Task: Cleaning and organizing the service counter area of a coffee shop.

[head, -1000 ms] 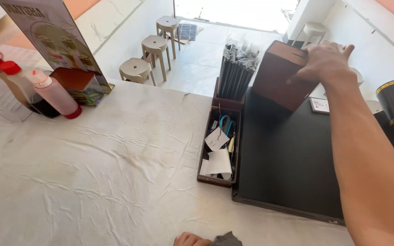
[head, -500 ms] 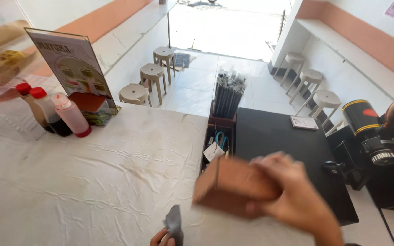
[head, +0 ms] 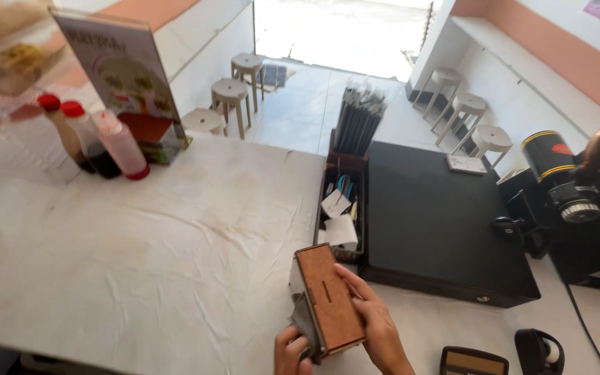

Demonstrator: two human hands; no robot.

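1. Step in hand, as I judge it: wiping down one wooden box (head: 328, 298) with a slot in its lid. It is held just above the near edge of the white counter (head: 175, 236), close to the person's body.
2. Right hand (head: 373, 316): fingers closed around the box's right side and lid, steadying it.
3. Left hand (head: 289, 351): fingers pinched together on one grey cloth (head: 305, 323), which is pressed against the box's left face.
4. Next move, I reckon, calls for the right hand to turn the box so an unwiped face meets the cloth, while the grip stays firm.
5. Squeeze bottles (head: 95, 135) at far left: three, two with red caps and one pink.
6. Black drawer unit (head: 439, 215): one, right of the box, well apart.
7. Narrow caddy (head: 340, 208) with scissors and paper slips: one; a bundle of dark straws stands behind it.
8. Stools (head: 230, 94) beyond the counter: I count six.
9. Standing menu card (head: 123, 69): one.
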